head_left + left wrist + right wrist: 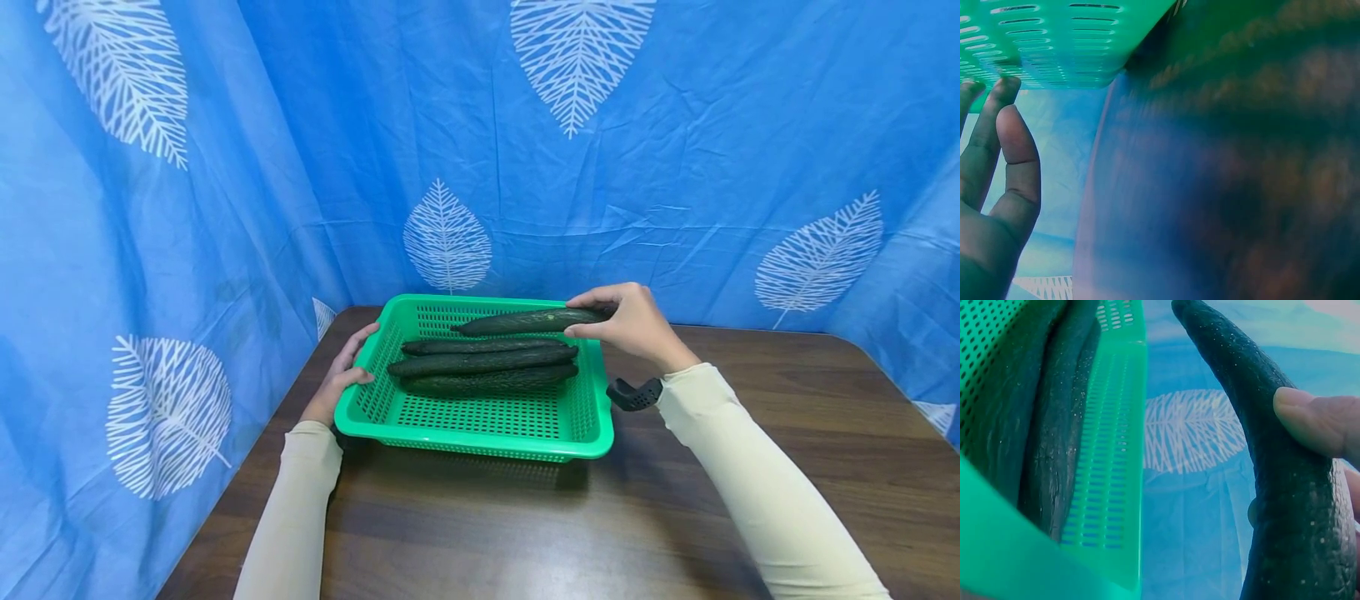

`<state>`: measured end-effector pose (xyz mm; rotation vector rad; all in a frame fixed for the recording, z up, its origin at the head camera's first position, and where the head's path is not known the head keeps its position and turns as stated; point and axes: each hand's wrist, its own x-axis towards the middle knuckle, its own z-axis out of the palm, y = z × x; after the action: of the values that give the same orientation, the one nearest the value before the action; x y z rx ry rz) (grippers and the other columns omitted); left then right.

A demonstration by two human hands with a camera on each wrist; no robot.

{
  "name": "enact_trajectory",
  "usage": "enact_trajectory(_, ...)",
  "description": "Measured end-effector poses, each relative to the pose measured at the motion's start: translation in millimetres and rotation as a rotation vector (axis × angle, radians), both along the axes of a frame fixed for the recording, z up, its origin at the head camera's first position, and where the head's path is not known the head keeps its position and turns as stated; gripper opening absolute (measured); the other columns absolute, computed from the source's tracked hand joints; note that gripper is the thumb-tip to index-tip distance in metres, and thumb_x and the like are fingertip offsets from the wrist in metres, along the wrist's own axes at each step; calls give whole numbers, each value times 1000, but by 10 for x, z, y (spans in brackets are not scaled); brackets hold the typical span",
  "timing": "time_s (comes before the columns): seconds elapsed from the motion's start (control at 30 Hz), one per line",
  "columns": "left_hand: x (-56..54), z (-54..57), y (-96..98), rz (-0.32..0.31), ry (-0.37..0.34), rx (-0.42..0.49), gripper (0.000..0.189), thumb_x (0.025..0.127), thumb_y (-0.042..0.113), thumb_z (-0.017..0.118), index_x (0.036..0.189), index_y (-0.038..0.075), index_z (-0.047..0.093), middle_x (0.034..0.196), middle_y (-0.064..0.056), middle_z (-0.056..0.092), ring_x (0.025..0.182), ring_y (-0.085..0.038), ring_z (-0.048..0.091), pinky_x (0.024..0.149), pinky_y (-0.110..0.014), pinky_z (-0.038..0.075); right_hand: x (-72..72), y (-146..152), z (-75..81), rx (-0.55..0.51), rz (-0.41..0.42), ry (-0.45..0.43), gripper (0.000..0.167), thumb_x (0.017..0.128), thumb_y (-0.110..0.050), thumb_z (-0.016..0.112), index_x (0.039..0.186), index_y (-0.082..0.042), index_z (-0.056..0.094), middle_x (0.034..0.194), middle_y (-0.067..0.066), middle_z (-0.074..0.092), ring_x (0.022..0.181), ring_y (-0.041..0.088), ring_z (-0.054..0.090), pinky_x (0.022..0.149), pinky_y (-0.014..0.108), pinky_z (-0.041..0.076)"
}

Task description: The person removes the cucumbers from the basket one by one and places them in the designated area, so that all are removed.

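Note:
A green plastic basket (480, 443) with slotted walls is on the wooden table, and three dark green cucumbers (483, 362) lie side by side in it. My left hand (341, 379) grips the basket's left rim, thumb over the edge; in the left wrist view its fingers (1021, 147) reach up beside the slotted wall. My right hand (630, 321) holds another cucumber (517, 322) by its right end. This cucumber lies across over the back of the basket, above the others. In the right wrist view the thumb (1310, 419) presses on its dark, bumpy skin.
The brown wooden table (787, 408) extends to the right and in front of the basket. A blue curtain (675, 167) with white leaf prints hangs behind the table and along its left side. A black strap (634, 394) is around the right wrist.

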<state>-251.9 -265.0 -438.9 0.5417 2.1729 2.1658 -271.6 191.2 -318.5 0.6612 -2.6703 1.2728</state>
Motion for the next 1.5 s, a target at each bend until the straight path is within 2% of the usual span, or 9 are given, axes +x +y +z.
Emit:
enact_trajectory(0.1, 2, 3, -2, -3, 4, 2, 83, 90, -1, 44, 171, 2, 22, 148, 1, 50, 123, -11, 56, 96, -22, 54, 50, 63, -12, -19, -13, -7, 39, 88, -22, 92, 122, -7, 83, 117, 11, 80, 104, 25, 75, 82, 25, 60)
enact_trajectory(0.17, 3, 5, -5, 3, 6, -4, 84, 90, -1, 44, 171, 3, 23, 147, 0, 50, 122, -11, 57, 96, -23, 55, 74, 106, -22, -33, -22, -4, 38, 87, -20, 93, 121, -6, 84, 115, 12, 81, 113, 29, 74, 84, 20, 59)
enact_trajectory(0.27, -3, 7, -10, 28, 18, -35, 84, 89, 0, 44, 170, 1, 23, 150, -5, 49, 121, -9, 57, 95, -23, 53, 100, 173, -50, -49, -33, 1, 39, 86, -18, 93, 121, -4, 83, 115, 12, 81, 117, 28, 73, 83, 16, 58)
enact_trajectory(0.47, -15, 11, -2, 45, 35, -69, 85, 88, 1, 43, 170, -2, 21, 160, -20, 40, 122, -5, 55, 97, -22, 51, 148, 317, -135, -66, -44, 6, 39, 87, -15, 92, 123, -4, 82, 112, 14, 81, 91, 11, 74, 73, 21, 60)
enact_trajectory(0.77, 5, 2, 3, 6, -2, 9, 84, 89, -1, 43, 170, 0, 21, 148, 2, 49, 122, -10, 56, 96, -22, 53, 255, 507, -264, -45, -32, 100, 36, 86, -6, 91, 121, 0, 82, 109, 16, 80, 80, 5, 65, 67, 17, 53)
enact_trajectory(0.9, 0, 10, 6, 7, 1, 7, 85, 89, -1, 43, 170, -1, 19, 149, 0, 47, 123, -9, 56, 97, -22, 53, 303, 574, -309, -44, -46, 125, 34, 87, -4, 90, 119, -1, 82, 111, 17, 79, 80, 7, 65, 67, 18, 55)
enact_trajectory(1.13, -20, -3, 10, 9, 69, -8, 83, 89, -3, 44, 169, -5, 21, 148, 10, 51, 115, -8, 55, 88, -23, 47, 402, 670, -379, -51, -80, 146, 32, 88, -3, 88, 120, -1, 81, 119, 20, 77, 85, 4, 67, 67, 18, 57)
enact_trajectory(1.37, -14, 11, 17, 38, 89, -53, 82, 88, -1, 43, 168, -5, 24, 152, 4, 44, 119, -4, 52, 86, -24, 44, 452, 762, -438, -23, -132, 191, 35, 87, -2, 88, 121, 0, 81, 117, 22, 77, 85, 3, 62, 65, 15, 52)
enact_trajectory(1.5, -17, 12, 28, 40, 82, -43, 83, 87, -2, 42, 169, -4, 24, 154, 2, 43, 121, -5, 53, 87, -24, 45, 463, 826, -465, -23, -160, 200, 35, 88, -1, 87, 123, 0, 80, 119, 22, 76, 96, -5, 61, 72, 11, 51)
